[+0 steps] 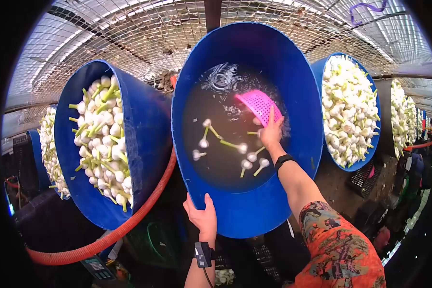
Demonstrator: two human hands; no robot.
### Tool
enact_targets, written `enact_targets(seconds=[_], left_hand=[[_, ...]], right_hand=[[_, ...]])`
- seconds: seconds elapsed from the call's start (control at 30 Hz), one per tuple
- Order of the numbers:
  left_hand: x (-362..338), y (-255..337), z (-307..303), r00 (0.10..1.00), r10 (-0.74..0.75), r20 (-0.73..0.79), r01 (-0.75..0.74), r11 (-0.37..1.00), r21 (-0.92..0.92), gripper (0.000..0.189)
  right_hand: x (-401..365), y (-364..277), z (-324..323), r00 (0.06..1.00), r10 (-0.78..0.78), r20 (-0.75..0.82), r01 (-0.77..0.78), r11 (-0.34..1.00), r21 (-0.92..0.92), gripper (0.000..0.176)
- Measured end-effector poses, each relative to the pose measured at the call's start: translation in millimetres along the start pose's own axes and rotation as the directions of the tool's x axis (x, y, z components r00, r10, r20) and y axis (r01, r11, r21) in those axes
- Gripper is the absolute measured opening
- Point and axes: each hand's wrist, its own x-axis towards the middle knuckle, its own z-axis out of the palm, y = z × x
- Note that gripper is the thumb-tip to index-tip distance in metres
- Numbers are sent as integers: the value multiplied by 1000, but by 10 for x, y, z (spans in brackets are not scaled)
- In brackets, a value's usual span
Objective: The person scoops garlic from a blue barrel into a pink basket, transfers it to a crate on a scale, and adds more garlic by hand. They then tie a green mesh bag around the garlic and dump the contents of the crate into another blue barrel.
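Right hand (pixel 270 132) holds pink sieve (pixel 257 102); left hand (pixel 204 217) grips blue tub (pixel 254 216) rim

**No writing I can read**

Nothing here is legible to me. The small grey device (pixel 97 268) at the lower left has a pale screen, but its figures are too small and blurred to read. The black unit (pixel 203 254) strapped to my left wrist and the black band (pixel 284 160) on my right wrist show no readable face. The blue tub (pixel 254 211) under my left grip (pixel 204 216) and the pink strainer (pixel 259 104) in my right grip (pixel 271 132) look plain. My sleeve (pixel 341 249) bears pattern only, not letters.
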Motion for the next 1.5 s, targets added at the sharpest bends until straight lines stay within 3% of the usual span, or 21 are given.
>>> enact_targets(seconds=[0.3, 0.37, 0.4, 0.43, 0.53, 0.6, 0.63, 0.7, 0.77, 0.83, 0.9, 0.97, 1.03, 1.07, 1.1, 1.17, 1.23, 1.3, 1.37, 1.43, 1.5], left_hand=[[-5, 47, -3, 1000, 8, 15, -8, 1000, -5, 52], [10, 33, -1, 1000, 21, 9, -21, 1000, 6, 52], [12, 38, -2, 1000, 13, 9, -13, 1000, 5, 51], [3, 39, -3, 1000, 5, 9, -5, 1000, 5, 51], [4, 13, 7, 1000, 6, -9, -6, 1000, 10, 49], [19, -14, 4, 1000, -22, -7, 22, 1000, 0, 48], [16, -30, -6, 999, -51, 1, 51, 999, -14, 46], [-2, -55, -20, 999, -47, -7, 47, 999, -7, 45], [2, -47, -11, 999, -40, -18, 40, 999, -16, 44], [4, -47, -17, 998, -50, -22, 50, 998, -27, 43], [27, -58, -12, 999, -27, -30, 27, 1000, -7, 42], [-1, -71, -30, 999, -18, -29, 18, 1000, 18, 41], [7, -46, -25, 999, -30, -33, 29, 999, -24, 41], [7, -51, -30, 999, -40, -23, 40, 999, -6, 41], [5, -49, -28, 999, -46, -22, 46, 999, -13, 41], [6, -40, -27, 999, -29, -33, 29, 1000, -1, 41], [12, -21, -38, 999, -30, -29, 31, 1000, 4, 41], [10, -25, -41, 999, -49, -15, 49, 999, -15, 42], [15, -41, -33, 998, -53, -18, 53, 998, -22, 42], [9, -40, -37, 998, -58, -28, 57, 998, -32, 42], [18, -14, -32, 999, -54, -10, 53, 998, -47, 43]], right_hand=[[89, -413, 218, 957, -26, 290, -26, 984, 176, 95], [-40, -478, 406, 965, -116, 233, 79, 984, 163, 91], [-126, -502, 489, 969, -126, 212, 67, 962, 264, 87], [-179, -500, 541, 936, -35, 349, -86, 941, 326, 84], [-346, -419, 853, 884, -22, 467, -194, 891, 410, 84], [-507, -299, 1125, 850, -154, 505, -310, 629, 713, 85], [-598, -292, 1026, 847, -155, 509, -314, 626, 714, 85], [-744, -234, 704, 729, -174, 662, -592, 327, 737, 83], [-730, -140, 518, 733, -175, 657, -596, 300, 745, 78], [-655, -106, 286, 665, -222, 714, -662, 268, 700, 73], [-437, -41, 161, 681, -284, 675, -671, 128, 731, 67], [-174, -149, -252, 747, -307, 590, -568, 167, 806, 67], [43, -363, -774, 883, -315, 347, -258, 292, 921, 72], [193, -448, -955, 912, -392, 121, 27, 352, 936, 75], [303, -531, -1118, 869, -484, -100, 311, 378, 872, 79], [302, -706, -1509, 719, -603, -345, 695, 633, 342, 84], [474, -730, -1446, 651, -687, -322, 740, 669, 69, 93], [476, -668, -1363, 695, -706, -134, 680, 707, -195, 94], [498, -481, -1062, 725, -689, 5, 660, 693, -290, 93], [486, -220, -618, 772, -635, 33, 617, 736, -279, 93], [304, -172, -324, 894, -432, 121, 449, 863, -234, 94]])
